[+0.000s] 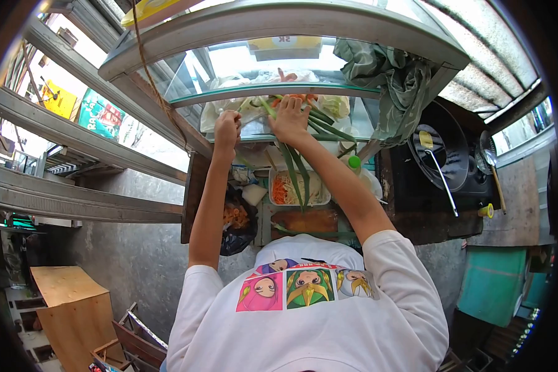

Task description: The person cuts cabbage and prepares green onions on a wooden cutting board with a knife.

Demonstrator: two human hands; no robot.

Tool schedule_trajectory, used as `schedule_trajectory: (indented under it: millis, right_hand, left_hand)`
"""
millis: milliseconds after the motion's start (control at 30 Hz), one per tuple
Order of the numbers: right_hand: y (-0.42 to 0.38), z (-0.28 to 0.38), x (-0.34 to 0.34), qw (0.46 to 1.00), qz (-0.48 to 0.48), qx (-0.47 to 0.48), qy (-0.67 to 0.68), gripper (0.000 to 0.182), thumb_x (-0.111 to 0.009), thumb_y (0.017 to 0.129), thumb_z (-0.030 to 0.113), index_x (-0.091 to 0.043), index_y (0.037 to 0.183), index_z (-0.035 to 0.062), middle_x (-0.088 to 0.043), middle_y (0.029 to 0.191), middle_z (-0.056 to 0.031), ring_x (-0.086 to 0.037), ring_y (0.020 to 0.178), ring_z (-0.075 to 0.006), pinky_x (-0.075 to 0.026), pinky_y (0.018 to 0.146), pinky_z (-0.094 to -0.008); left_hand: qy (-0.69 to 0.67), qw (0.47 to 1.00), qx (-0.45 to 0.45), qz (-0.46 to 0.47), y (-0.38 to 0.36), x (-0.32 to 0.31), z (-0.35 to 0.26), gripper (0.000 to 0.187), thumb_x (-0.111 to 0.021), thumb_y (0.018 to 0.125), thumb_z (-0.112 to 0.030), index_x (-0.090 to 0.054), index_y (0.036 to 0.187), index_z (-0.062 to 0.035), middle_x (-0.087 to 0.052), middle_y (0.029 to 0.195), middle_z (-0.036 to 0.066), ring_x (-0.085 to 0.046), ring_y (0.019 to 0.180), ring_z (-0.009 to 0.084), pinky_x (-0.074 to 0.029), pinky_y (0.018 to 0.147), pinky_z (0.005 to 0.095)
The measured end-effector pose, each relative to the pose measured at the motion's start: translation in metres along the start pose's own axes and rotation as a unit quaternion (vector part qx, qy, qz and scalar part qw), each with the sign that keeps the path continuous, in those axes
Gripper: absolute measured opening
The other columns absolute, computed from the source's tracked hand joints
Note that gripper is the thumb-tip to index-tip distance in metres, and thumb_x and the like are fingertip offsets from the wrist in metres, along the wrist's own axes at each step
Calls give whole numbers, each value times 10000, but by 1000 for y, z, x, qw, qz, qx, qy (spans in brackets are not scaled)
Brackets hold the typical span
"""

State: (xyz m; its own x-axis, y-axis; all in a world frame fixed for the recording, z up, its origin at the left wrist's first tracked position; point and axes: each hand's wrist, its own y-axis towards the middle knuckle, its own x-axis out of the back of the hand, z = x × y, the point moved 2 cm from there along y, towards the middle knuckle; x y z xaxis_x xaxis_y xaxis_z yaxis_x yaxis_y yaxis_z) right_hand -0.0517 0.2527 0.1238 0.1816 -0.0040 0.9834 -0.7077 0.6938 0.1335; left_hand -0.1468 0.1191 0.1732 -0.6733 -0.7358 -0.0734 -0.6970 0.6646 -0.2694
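My left hand [227,131] is raised at the left side of the glass case's opening, its fingers curled closed; what they hold, if anything, I cannot make out. To its right, my right hand [290,121] grips a bunch of long spring onions [322,123] inside the case. Some green leaves hang over the case's front edge, above a clear plastic container [319,191] of shredded carrot [283,190] and pale shredded vegetable. A pale green cabbage [335,105] lies behind the right hand, and white plastic bags [232,82] lie behind the left.
A wooden cutting board [304,221] lies nearest my body. At left hangs a black plastic bag [240,226] with orange scraps. A green bottle cap [354,162] shows by my right forearm. Farther right, a black wok [456,158] with a spatula [440,173] sits on a stove.
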Motion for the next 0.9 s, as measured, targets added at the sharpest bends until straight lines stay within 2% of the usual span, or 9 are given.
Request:
schedule_trajectory:
  millis: [167,400,467,500,567,633,700,767,900]
  right_hand:
    - [6,2,-6,998,-55,-24,-3,710,-566,836,395,-347,1318,-77,-472,1185,-174,-453,1105,-310,-314,950,-500]
    - [-5,7,15,996,-78,19,-29,461,-614,783,203,-526,1132,-85,-561,1046,-159,-610,916,-322,-467,830,-402]
    - [-9,1,41,990,-119,24,-69,309,-612,769,151,-602,1002,-52,-596,994,-180,-609,896,-335,-487,714,-404]
    - [-9,-7,59,990,-119,25,-70,309,-612,769,151,-602,1002,-52,-596,994,-180,-609,896,-335,-487,714,-404]
    - [-8,-35,87,988,-95,55,108,217,-613,780,169,-646,933,18,-614,995,-166,-612,917,-332,-486,751,-418]
    - [9,-73,83,985,-149,65,48,175,-605,805,197,-667,908,70,-629,994,-135,-607,951,-324,-484,779,-417]
    - [9,-100,79,978,-154,57,125,206,-594,812,202,-653,954,65,-631,995,-126,-592,964,-358,-463,824,-449]
    - [-3,-111,90,984,-170,-42,24,311,-560,823,228,-614,1059,33,-614,1032,-226,-573,999,-379,-423,875,-502]
    - [24,-172,33,957,-264,-81,-90,361,-546,828,247,-598,1123,44,-560,1173,-232,-510,1114,-392,-369,950,-519]
  left_hand:
    - [14,998,-55,-12,-46,16,-22,185,-437,931,-205,-506,814,-79,-393,598,-57,-287,437,21,-228,385,210]
    - [-116,993,3,26,-70,23,11,150,-439,939,-197,-496,858,-84,-365,613,-47,-298,449,27,-222,387,192]
    - [-120,992,16,26,-73,22,17,147,-438,939,-194,-494,858,-85,-369,619,-44,-303,454,28,-222,388,191]
    - [-124,991,30,25,-75,23,19,145,-436,939,-191,-492,857,-85,-372,624,-41,-308,458,30,-221,388,190]
    - [-131,990,32,27,-78,25,21,143,-440,937,-192,-491,856,-86,-374,625,-40,-308,459,31,-224,390,188]
    - [-138,989,37,33,-80,24,26,142,-444,935,-194,-490,854,-86,-375,626,-39,-309,460,32,-227,391,187]
    - [-163,985,46,30,-80,22,30,141,-449,932,-198,-488,855,-87,-377,627,-40,-312,465,33,-232,393,182]
    - [-160,985,60,32,-82,15,32,141,-452,931,-201,-488,857,-87,-377,627,-40,-315,471,33,-231,393,181]
    - [-143,984,88,59,-83,5,39,139,-457,929,-208,-487,866,-88,-376,627,-42,-324,488,33,-229,393,180]
